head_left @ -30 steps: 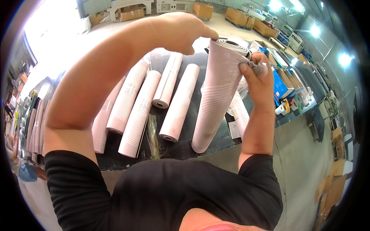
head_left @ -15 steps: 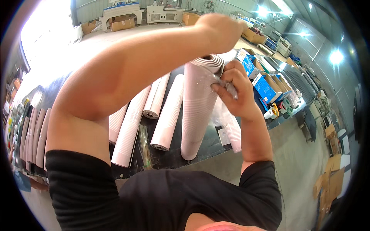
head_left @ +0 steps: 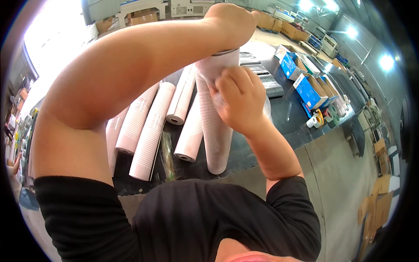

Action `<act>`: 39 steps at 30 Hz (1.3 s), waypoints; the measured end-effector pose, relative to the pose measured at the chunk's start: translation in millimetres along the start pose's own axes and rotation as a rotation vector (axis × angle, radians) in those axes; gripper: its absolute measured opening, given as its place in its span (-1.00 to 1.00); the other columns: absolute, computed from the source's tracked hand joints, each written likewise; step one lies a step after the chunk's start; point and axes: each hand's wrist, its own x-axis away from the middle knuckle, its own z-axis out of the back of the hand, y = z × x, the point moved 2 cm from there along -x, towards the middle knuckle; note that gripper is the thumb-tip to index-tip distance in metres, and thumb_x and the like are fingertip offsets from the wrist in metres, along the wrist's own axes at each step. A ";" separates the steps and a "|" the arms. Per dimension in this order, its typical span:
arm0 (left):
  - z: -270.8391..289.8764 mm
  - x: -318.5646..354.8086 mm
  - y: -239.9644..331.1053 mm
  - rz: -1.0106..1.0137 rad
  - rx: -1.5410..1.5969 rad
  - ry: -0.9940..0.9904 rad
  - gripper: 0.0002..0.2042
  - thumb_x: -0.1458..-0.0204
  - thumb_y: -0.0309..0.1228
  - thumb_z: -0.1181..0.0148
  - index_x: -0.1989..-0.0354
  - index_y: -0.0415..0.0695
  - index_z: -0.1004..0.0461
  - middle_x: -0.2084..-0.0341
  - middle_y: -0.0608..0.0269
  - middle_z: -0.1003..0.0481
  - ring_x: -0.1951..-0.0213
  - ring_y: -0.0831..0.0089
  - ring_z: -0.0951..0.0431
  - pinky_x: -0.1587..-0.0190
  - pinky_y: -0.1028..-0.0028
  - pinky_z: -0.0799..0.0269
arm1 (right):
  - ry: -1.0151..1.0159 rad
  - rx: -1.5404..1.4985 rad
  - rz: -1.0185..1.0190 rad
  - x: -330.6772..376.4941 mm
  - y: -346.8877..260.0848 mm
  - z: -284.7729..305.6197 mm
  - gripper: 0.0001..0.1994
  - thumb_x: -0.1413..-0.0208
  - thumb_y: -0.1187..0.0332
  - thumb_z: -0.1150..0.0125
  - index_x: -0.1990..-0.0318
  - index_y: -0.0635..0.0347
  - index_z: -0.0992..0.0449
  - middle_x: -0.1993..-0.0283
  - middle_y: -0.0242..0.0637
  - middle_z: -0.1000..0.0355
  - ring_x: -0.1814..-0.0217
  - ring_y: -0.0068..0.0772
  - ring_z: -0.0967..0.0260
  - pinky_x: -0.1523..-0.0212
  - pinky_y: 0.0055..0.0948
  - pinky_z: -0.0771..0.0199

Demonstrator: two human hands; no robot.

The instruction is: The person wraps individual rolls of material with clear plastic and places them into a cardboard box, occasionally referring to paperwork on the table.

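Observation:
A pale pink ribbed mat roll (head_left: 217,148) stands tilted on end in front of me, wrapped in a clear plastic sleeve (head_left: 205,73) near its top. My right hand (head_left: 242,98) is closed against the roll's upper right side, with the plastic bunched in its fingers. Above the roll's top end, my left hand (head_left: 230,26) is curled, its arm arching across from the left; its fingers are mostly hidden, so what they hold does not show. Left of the upright roll lie several similar rolls, among them a roll (head_left: 153,131) with its open end facing me.
The rolls rest on a black table (head_left: 283,126). Flat dark packs (head_left: 270,85) lie toward its far side. On the right are blue open cartons (head_left: 309,94) and tape rolls (head_left: 316,120). A clear plastic strip (head_left: 166,155) lies between the rolls. Cardboard (head_left: 379,201) is at the far right.
My right hand has moved left across the front of the roll, its back now facing up. My left hand has shifted left. The upright roll's top is now more covered by plastic.

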 end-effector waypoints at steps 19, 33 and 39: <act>-155.2 9.2 -176.3 -0.519 -0.874 -0.238 -0.71 -0.04 -0.40 -0.06 0.07 -0.23 -0.45 0.35 0.04 -0.61 0.32 0.21 -0.63 0.33 0.24 -0.54 | -0.854 -0.392 -0.797 390.9 -113.6 43.8 -0.78 0.21 0.32 -0.41 0.56 0.11 -0.42 0.44 -0.26 -0.37 0.38 -0.11 -0.39 0.41 -0.22 -0.37; -232.4 126.8 94.1 0.183 0.947 -0.216 -0.53 0.01 -0.39 -0.16 -0.15 -0.08 -0.33 0.46 0.07 -0.52 0.35 0.06 -0.54 0.22 0.17 -0.43 | -0.091 -0.499 -1.266 287.2 -76.5 93.8 -0.70 0.00 0.61 -0.24 0.53 0.14 -0.19 0.34 -0.35 -0.27 0.28 -0.46 -0.19 0.19 -0.42 -0.26; -306.2 102.5 149.8 0.345 1.176 -0.302 -0.47 0.04 -0.42 -0.23 -0.17 -0.21 -0.32 0.49 0.14 -0.51 0.38 0.26 -0.54 0.23 0.32 -0.44 | 0.562 -0.819 -1.588 309.2 -80.1 92.5 -0.73 -0.01 0.63 -0.18 0.53 0.12 -0.20 0.20 -0.28 -0.36 0.11 -0.35 -0.32 -0.05 -0.37 -0.31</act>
